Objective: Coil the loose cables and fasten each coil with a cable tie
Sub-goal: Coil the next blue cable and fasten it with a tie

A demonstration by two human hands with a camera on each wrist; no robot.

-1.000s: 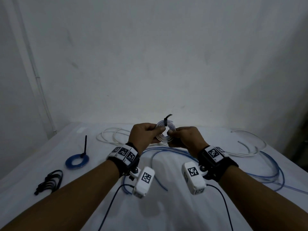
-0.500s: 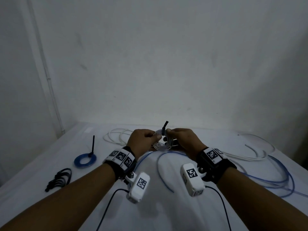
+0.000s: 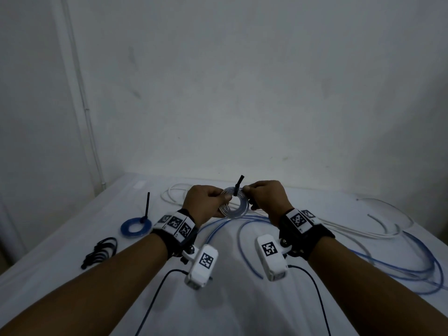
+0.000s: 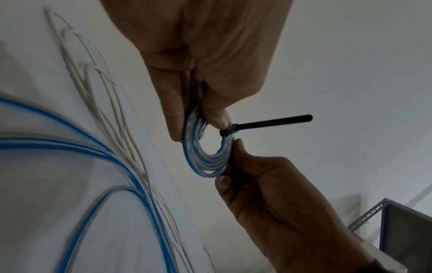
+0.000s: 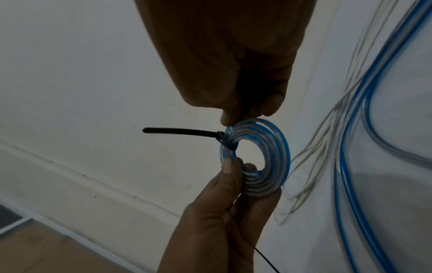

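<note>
Coil held up over the worktop, pinched by my left hand and right hand. Cable tie already cinched round it. Risk: springy turns could slide out if my pinch slackens.

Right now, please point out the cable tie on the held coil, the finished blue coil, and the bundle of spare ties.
cable tie [image 4: 273, 122]: left wrist view, on its free tail.
finished blue coil [image 3: 126, 229]: head view, left rim.
bundle of spare ties [image 3: 100, 251]: head view, middle.
</note>
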